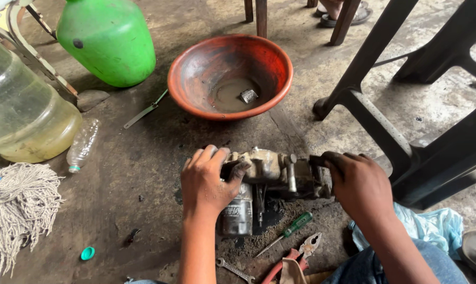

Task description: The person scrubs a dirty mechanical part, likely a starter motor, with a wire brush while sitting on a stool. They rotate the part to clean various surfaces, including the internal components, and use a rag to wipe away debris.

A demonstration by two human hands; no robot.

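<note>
I have the greasy metal engine part (272, 173) on the floor (133, 158) in front of me, between the red bowl (230, 76) and my tools. My left hand (209, 181) grips its left end, fingers curled over the top. My right hand (356, 184) is clenched around its right end, thumb and fingers on the dark fitting there. Neither hand is free.

What worries me is the oil. The part and my fingers are slick with it, so I judge a hard twist could make one hand slip and knock my knuckles on the castings, or tip the part onto the screwdriver (288, 231) and pliers (301, 250) lying just beside it. The dark filter can (237, 213) hanging off the underside touches the gritty floor, and dirt could get into any open port. The bowl holds murky liquid with a small metal piece (248, 95) in it; a jolt that way might spill it.

The part lies with its long axis left to right across my view, roughly level, while the can points back toward me.
</note>
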